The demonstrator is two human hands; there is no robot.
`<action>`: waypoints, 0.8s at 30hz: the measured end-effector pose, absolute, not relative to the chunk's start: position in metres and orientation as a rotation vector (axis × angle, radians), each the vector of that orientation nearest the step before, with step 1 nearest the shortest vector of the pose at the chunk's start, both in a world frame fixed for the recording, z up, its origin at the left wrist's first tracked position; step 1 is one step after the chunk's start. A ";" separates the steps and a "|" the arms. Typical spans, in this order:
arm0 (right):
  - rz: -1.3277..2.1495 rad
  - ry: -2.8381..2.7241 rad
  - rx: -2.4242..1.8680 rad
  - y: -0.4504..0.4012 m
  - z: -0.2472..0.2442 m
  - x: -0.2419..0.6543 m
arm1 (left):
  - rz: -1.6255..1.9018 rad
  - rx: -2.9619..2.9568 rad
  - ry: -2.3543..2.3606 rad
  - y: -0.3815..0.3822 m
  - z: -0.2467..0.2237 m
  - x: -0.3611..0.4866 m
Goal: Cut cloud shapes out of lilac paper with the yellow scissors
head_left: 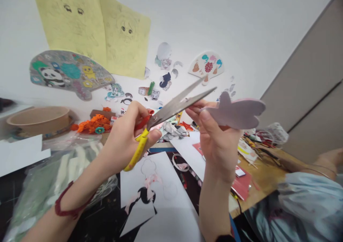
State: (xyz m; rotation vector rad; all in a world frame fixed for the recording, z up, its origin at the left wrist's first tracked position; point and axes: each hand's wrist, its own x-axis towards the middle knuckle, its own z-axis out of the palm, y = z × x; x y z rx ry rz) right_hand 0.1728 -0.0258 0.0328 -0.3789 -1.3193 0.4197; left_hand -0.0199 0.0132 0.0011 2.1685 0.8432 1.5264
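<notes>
My left hand (125, 138) is closed around the handles of scissors (171, 108), one yellow and one red. Their blades stand apart and point up to the right, with nothing visible between them. In my right hand (218, 142) is a pale purple, rounded cut-out (237, 111), pinched near its left end by thumb and fingers. Its material I cannot make out for certain; it looks like thin foam. The blade tips appear close to the fingers of my right hand. Below lies a white sheet (160, 199) with a pencil outline and pink and black pieces on it.
A plastic bag (66, 174) lies at left, near a round tan container (39, 117) and orange flowers (95, 124). Paper scraps (173, 131) pile against the wall. Another person's sleeve (313, 199) is at right by the wooden table (268, 181).
</notes>
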 end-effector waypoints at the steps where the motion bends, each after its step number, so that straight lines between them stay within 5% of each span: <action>1: 0.418 -1.319 -0.376 -0.026 0.033 0.173 | 1.474 2.223 0.920 0.012 0.004 -0.024; 24: 0.422 -1.400 -0.382 -0.034 0.031 0.179 | 1.404 2.508 0.926 0.010 0.019 -0.032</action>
